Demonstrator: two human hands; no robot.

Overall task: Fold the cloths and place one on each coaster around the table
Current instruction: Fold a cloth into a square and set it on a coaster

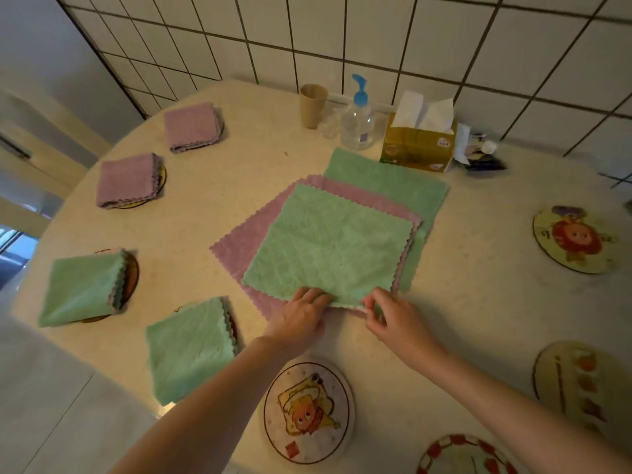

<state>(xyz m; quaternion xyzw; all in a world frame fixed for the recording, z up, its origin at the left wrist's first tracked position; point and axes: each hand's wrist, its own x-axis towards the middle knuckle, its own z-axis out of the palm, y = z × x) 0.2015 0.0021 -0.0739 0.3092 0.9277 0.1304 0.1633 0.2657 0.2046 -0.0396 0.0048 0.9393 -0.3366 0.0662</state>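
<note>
A stack of unfolded cloths lies mid-table: a green cloth [328, 241] on top, a purple cloth [239, 241] under it, another green cloth [386, 176] at the bottom. My left hand [301, 316] and my right hand [386, 316] both pinch the near edge of the top green cloth. Folded cloths sit on coasters along the left: two purple folded cloths [191, 126] [126, 179] and two green folded cloths [83, 289] [189, 347]. Bare coasters show near me [307, 412], at the bottom edge [461, 456] and on the right [571, 239] [578, 381].
Against the tiled wall stand a beige cup [313, 106], a clear pump bottle [357, 121] with a blue top, a tissue box [419, 145] and some small clutter [478, 153]. The round table's edge [30, 268] curves along the left.
</note>
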